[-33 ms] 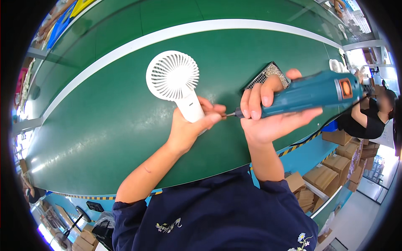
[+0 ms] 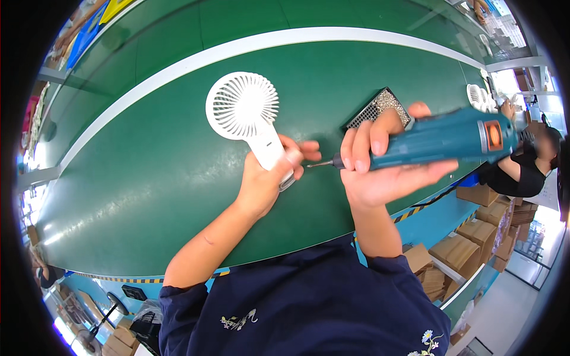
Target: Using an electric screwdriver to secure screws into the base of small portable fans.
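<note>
A white handheld fan [image 2: 267,148] with a round slatted head lies at a tilt in my left hand [image 2: 261,178]. My fingers and thumb close around its handle, whose looped end sticks out below them. In my right hand [image 2: 377,157] is a teal electric screwdriver [image 2: 436,139], held on its side across the palm. Its thin metal bit [image 2: 320,163] points left at my left fingertips, with a small gap between. Whether a screw sits on the bit's tip is too small to tell. Just beyond the right hand lies a black tray of small metal screws [image 2: 389,101], partly covered by my fingers.
The green worktable [image 2: 178,196] has a white strip [image 2: 285,37] along its far side. More white fans [image 2: 478,96] lie at the far right, near a person in black [image 2: 516,172]. Cardboard boxes [image 2: 457,255] stand below the table on the right.
My left fingers and thumb have come away from the bit, and the fan has shifted slightly left. The bit's tip now shows bare of fingers. The screwdriver has barely moved.
</note>
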`<state>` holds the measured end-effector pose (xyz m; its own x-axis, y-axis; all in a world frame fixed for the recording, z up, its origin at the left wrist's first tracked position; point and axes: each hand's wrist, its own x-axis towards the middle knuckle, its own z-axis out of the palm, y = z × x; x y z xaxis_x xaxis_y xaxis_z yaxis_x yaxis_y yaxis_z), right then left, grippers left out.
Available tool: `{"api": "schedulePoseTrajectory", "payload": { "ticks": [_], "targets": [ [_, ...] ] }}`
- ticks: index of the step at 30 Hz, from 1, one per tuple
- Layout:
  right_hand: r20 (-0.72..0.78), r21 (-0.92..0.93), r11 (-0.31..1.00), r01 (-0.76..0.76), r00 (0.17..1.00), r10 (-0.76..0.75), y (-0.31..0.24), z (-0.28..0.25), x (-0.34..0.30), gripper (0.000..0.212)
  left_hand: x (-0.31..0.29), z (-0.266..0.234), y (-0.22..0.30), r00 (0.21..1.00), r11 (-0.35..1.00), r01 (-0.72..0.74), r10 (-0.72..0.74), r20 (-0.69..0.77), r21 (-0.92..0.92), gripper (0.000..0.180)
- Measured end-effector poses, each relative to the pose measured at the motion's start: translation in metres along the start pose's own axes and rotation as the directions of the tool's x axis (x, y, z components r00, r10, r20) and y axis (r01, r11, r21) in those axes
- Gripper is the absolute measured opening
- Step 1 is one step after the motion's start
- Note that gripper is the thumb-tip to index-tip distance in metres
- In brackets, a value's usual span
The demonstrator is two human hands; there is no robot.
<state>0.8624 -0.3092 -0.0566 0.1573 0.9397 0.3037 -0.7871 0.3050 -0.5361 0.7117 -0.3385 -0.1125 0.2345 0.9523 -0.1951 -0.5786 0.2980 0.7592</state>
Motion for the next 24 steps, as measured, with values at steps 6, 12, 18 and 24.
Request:
{"api": "schedulePoseTrajectory", "payload": {
  "ticks": [6,12,18,24],
  "targets": [
    [0.248,0.021,0.991,0.132,0.96,-0.133,0.008,0.008,-0.02,0.086,0.003,-0.007,-0.004,0.999,0.981,0.039,-0.034,0.029,-0.189,0.034],
    [0.321,-0.063,0.994,0.089,0.945,-0.065,0.017,0.005,-0.027,0.077,0.002,-0.008,-0.002,0.996,0.963,0.094,-0.088,0.033,-0.253,0.035],
    [0.239,-0.007,0.992,0.125,0.964,-0.119,0.028,0.005,-0.027,0.087,0.001,-0.009,-0.002,0.994,0.946,0.108,-0.106,0.024,-0.305,0.036],
    [0.3,-0.035,0.993,0.111,0.949,-0.095,0.032,-0.001,-0.026,0.083,0.001,-0.009,-0.001,0.995,0.953,0.098,-0.092,0.035,-0.285,0.036]
  ]
}}
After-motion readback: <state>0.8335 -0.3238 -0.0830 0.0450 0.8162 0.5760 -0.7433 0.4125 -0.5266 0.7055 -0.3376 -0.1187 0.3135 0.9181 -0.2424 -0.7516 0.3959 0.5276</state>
